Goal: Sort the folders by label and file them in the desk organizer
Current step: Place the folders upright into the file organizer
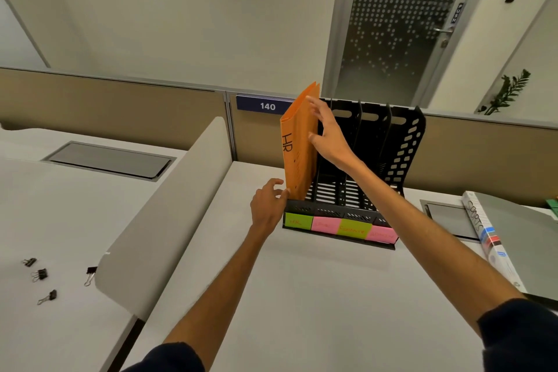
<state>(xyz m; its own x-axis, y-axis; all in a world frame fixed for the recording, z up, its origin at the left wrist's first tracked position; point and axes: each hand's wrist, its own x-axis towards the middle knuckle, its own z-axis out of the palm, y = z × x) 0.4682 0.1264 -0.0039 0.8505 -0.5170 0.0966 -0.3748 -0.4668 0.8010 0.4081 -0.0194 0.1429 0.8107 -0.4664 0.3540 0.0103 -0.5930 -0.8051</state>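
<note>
White desk (302,296) runs up to a tan partition, and at its far edge stands my black desk organizer (362,160) with green and pink sticky labels across its front lip. An orange folder (299,145) marked HR stands upright in the leftmost slot, above the green label; my right hand (327,136) rests against its right face with fingers spread apart, and my left hand (268,205) touches its lower front corner with fingers loosely curled, not clamped. Near the desk's right edge lies a white folder (489,238) marked SPORTS.
</note>
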